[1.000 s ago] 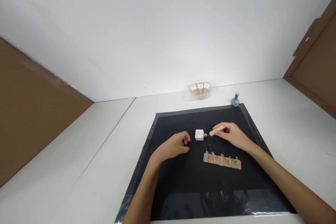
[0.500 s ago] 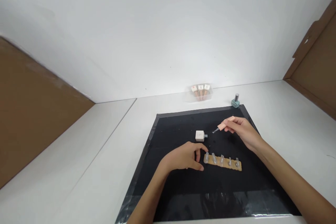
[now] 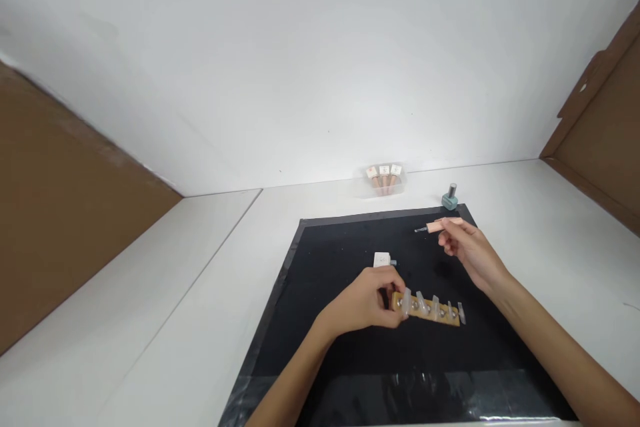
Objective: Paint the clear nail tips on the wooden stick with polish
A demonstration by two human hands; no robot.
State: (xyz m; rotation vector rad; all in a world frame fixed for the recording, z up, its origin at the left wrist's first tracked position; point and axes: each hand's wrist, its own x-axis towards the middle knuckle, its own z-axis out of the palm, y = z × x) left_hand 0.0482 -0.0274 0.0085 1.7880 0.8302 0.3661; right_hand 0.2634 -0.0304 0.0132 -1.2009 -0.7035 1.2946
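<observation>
On a black mat lies a tan strip carrying several clear nail tips. My left hand is closed on the strip's left end and tilts it up. A pink-handled nail polish brush is pinched in my right hand, held level above the mat's far right part with its tip pointing left. A small white square bottle lies on the mat just behind my left hand, its neck pointing right.
A teal nail polish bottle stands at the mat's far right corner. A clear box with three pink-capped bottles sits by the white back wall. Brown cardboard panels flank the white table on both sides.
My left hand moved right from beside the white bottle and took hold of the strip's left end, lifting it. My right hand drew the brush out of the bottle and carried it back and right.
</observation>
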